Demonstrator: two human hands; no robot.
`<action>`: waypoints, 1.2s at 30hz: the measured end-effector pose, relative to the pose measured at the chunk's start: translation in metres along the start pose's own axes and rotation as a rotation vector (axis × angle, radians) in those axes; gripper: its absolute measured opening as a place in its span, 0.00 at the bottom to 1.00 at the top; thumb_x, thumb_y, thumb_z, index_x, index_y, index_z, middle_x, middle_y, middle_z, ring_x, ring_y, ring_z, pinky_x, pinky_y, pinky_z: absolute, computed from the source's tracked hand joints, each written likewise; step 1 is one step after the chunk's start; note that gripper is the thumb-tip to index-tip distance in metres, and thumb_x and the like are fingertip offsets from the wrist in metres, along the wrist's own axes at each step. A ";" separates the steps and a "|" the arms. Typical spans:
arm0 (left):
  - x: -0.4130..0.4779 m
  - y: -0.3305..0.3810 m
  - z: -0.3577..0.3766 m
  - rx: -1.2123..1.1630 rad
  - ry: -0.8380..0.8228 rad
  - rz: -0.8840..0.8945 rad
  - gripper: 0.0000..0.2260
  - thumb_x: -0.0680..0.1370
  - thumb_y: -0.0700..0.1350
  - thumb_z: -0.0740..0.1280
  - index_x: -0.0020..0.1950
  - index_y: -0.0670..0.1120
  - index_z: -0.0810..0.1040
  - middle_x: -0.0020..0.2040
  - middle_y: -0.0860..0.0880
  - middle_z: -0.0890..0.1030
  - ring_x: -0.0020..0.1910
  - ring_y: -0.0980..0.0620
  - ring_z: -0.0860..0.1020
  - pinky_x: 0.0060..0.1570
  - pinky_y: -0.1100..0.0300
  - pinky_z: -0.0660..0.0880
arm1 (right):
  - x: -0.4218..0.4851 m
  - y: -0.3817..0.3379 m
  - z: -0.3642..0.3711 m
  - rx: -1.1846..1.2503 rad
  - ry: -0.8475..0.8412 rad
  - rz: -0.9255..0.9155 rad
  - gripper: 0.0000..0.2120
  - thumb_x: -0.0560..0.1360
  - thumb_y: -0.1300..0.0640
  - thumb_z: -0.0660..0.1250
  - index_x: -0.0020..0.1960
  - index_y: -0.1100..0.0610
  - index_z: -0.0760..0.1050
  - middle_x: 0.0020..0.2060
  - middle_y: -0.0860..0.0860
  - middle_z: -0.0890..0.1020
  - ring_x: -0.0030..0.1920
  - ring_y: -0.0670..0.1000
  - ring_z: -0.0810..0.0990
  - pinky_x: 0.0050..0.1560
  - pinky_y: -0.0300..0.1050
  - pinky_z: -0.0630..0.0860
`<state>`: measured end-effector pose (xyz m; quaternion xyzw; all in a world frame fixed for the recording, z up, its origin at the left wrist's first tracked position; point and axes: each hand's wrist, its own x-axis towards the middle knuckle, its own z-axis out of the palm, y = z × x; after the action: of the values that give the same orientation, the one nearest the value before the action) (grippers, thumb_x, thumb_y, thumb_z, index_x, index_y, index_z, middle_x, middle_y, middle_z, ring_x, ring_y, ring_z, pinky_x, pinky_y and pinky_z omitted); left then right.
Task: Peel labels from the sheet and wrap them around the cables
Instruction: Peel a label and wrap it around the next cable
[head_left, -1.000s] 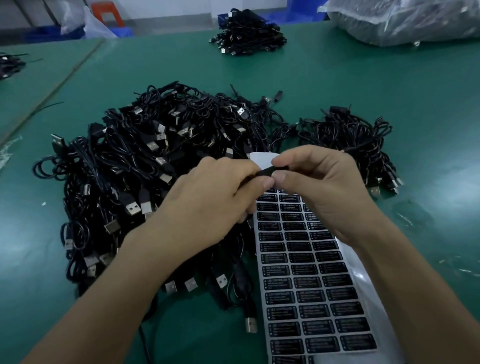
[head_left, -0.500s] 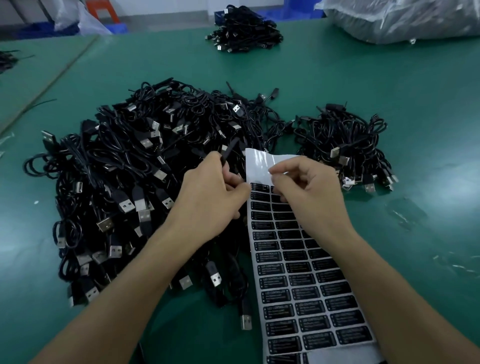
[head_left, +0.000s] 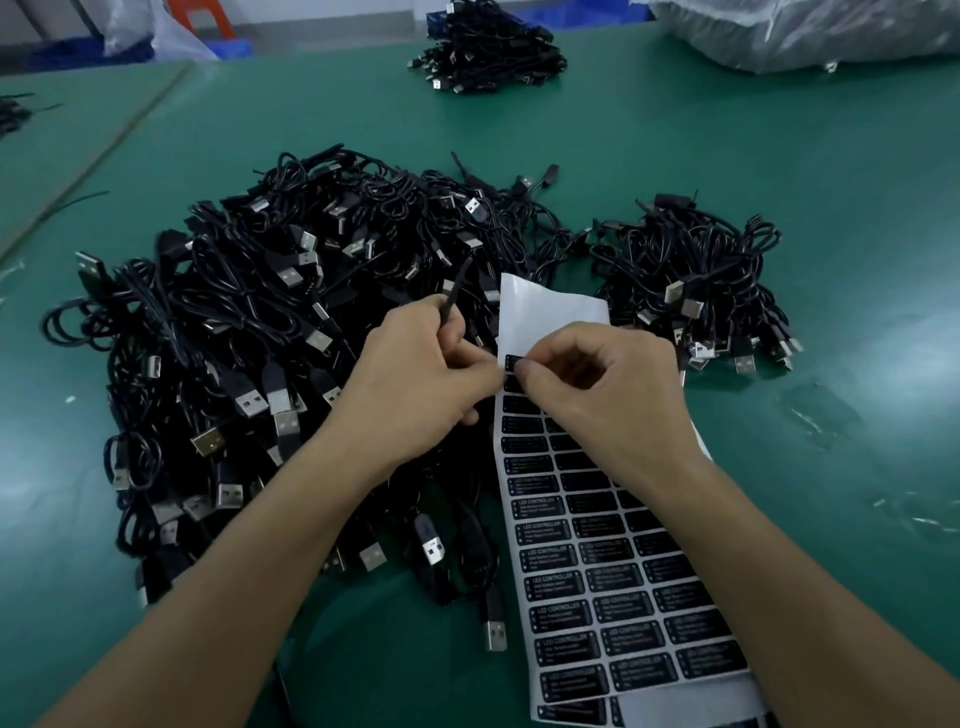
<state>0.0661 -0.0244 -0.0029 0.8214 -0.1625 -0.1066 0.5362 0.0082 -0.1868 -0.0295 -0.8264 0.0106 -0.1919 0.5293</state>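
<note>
A second ago both hands met above the sheet, working something small and black between them. They have since parted. The left hand (head_left: 426, 379), just left of centre, has its fingers curled round a thin black cable (head_left: 459, 289) whose end pokes up toward 12 o'clock. The right hand (head_left: 597, 384) has dropped to the sheet (head_left: 597, 571), thumb and forefinger closed together on the top-left label (head_left: 513, 362). This looks like the start of another peel, with many rows of labels left.

The sheet runs from centre down to 5 o'clock on a green table (head_left: 779, 182). A big heap of cables (head_left: 249, 332) fills 9 to 11 o'clock, and a smaller heap (head_left: 691, 280) sits at 2. Across the table at 12 lies a third heap (head_left: 488, 52), and a clear plastic bag (head_left: 805, 31) at 1.
</note>
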 end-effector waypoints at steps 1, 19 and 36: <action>0.000 -0.001 -0.001 -0.019 -0.003 -0.004 0.19 0.71 0.35 0.72 0.39 0.49 0.61 0.39 0.47 0.86 0.36 0.49 0.82 0.35 0.55 0.80 | -0.001 0.000 0.000 -0.008 0.002 0.000 0.05 0.72 0.60 0.76 0.38 0.53 0.84 0.31 0.43 0.82 0.30 0.41 0.78 0.33 0.30 0.71; -0.003 0.003 0.002 -0.167 -0.028 0.053 0.24 0.71 0.31 0.75 0.40 0.48 0.60 0.38 0.45 0.86 0.43 0.43 0.86 0.35 0.62 0.79 | 0.000 -0.002 -0.001 -0.035 0.008 0.016 0.03 0.74 0.55 0.74 0.43 0.52 0.86 0.34 0.41 0.85 0.36 0.41 0.83 0.36 0.30 0.75; -0.005 0.000 0.003 0.001 0.086 -0.004 0.18 0.67 0.38 0.71 0.38 0.50 0.60 0.38 0.44 0.85 0.33 0.48 0.85 0.42 0.37 0.82 | 0.009 0.006 -0.005 0.216 0.299 0.208 0.11 0.75 0.61 0.65 0.35 0.53 0.76 0.26 0.45 0.73 0.28 0.46 0.67 0.29 0.43 0.66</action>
<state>0.0607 -0.0250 -0.0040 0.8258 -0.1377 -0.0719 0.5422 0.0159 -0.1957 -0.0302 -0.7217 0.1538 -0.2565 0.6242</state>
